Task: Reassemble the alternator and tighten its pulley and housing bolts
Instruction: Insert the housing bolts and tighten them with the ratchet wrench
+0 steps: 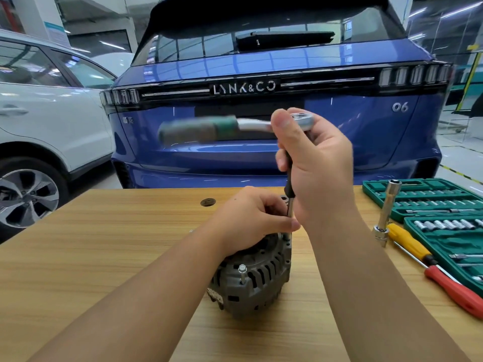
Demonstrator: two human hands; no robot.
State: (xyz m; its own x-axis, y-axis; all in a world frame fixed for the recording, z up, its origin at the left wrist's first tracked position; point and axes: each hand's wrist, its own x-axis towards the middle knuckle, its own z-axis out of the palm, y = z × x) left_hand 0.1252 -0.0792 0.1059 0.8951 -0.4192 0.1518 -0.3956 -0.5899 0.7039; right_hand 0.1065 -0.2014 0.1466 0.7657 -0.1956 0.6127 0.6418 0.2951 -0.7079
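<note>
A grey alternator [254, 280] stands on the wooden table [104, 252], in the middle. One housing bolt [242, 270] sticks up from its near rim. My left hand [251, 220] rests on top of the alternator and pinches the lower end of a long extension bar [289, 197]. The bar stands upright over a bolt at the far right rim. My right hand [316, 163] grips the head of a ratchet [300, 118] on top of that bar. The ratchet's green handle [198, 129] points left and is blurred.
A green socket set case [428, 197] lies open at the table's right edge. Beside it lie a long socket wrench [386, 212], a yellow screwdriver [407, 241] and a red screwdriver [454, 288]. A blue car [261, 74] stands just behind the table, a white car [39, 126] to the left.
</note>
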